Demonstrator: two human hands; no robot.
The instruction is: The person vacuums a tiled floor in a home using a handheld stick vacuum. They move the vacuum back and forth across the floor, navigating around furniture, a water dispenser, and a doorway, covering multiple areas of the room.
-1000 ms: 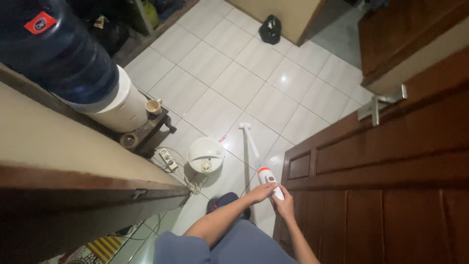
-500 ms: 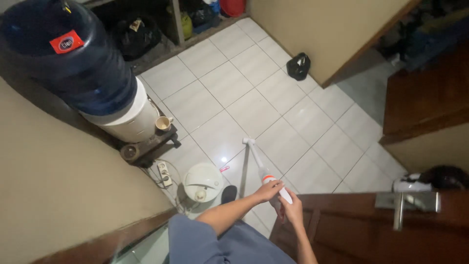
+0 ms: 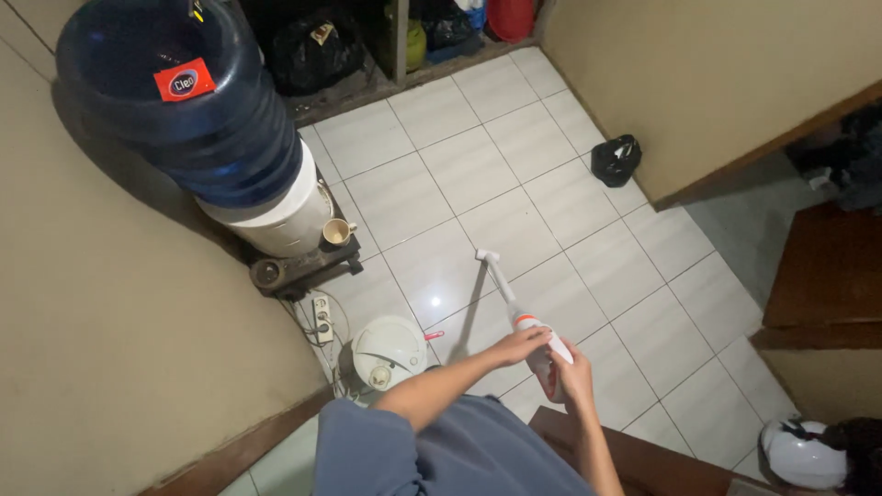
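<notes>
The white stick vacuum point(image 3: 524, 321) was gripped by both hands, the left hand point(image 3: 516, 347) closed over its upper body and the right hand point(image 3: 573, 377) clasped round its handle. Since a second earlier, the view had swung away from the wooden door, and the vacuum's head point(image 3: 485, 256) rested farther out on the tiled floor point(image 3: 478, 174), well apart from the water dispenser point(image 3: 266, 211) and the black bag point(image 3: 614, 158).

Both arms reach forward and down from the body, forearms bare below grey sleeves. The left hand point(image 3: 517, 346) curls its fingers over from above; the right hand point(image 3: 574, 372) closes just beside it, wrist slightly bent.
</notes>
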